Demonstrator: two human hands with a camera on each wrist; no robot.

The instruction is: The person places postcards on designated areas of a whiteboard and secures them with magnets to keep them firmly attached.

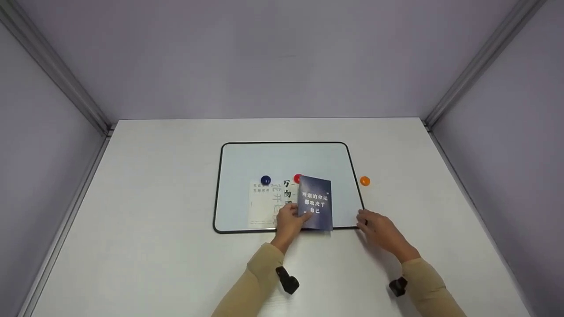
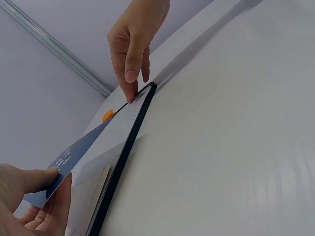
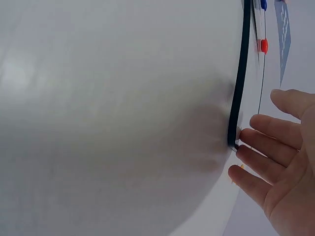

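My left hand [image 1: 289,223] pinches a dark blue card [image 1: 318,198] with white lettering by its left edge, thumb on top and fingers beneath. In the left wrist view the blue card [image 2: 74,157] is tilted up over the whiteboard [image 1: 246,158]. Pale cards [image 1: 262,207] with printed characters lie on the board to the left, partly hidden by the hand and the blue card. At the board's near right corner is my right hand [image 1: 381,230], fingertips at the black frame. Its fingers [image 3: 270,147] are relaxed and hold nothing.
A blue round magnet [image 1: 265,180] sits at the pale card's top edge. A red magnet [image 1: 298,178] shows partly behind the blue card. Right of the board, an orange magnet [image 1: 365,181] lies on the white table [image 1: 158,185]. Grey walls stand at the back and both sides.
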